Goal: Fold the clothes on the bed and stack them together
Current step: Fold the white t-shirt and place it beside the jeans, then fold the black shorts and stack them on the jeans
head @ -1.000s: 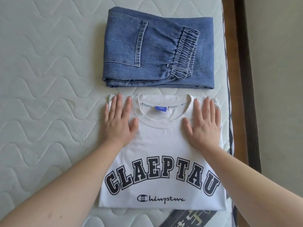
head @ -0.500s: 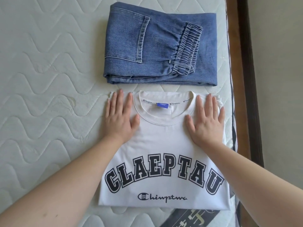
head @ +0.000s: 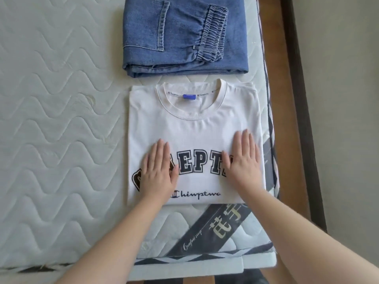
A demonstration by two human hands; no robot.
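Flat grips [head: 159, 171] over "Chinptwa" T-shirt [head: 194, 128]

bare mattress [head: 61, 130] left, jeans [head: 184, 35] ahead

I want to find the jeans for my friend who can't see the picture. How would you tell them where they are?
Start at the white quilted mattress. Near its right edge lies a white T-shirt with both hands flat on it, and just past its collar sit the folded jeans. They are the only blue thing there, with a gathered elastic cuff on top.
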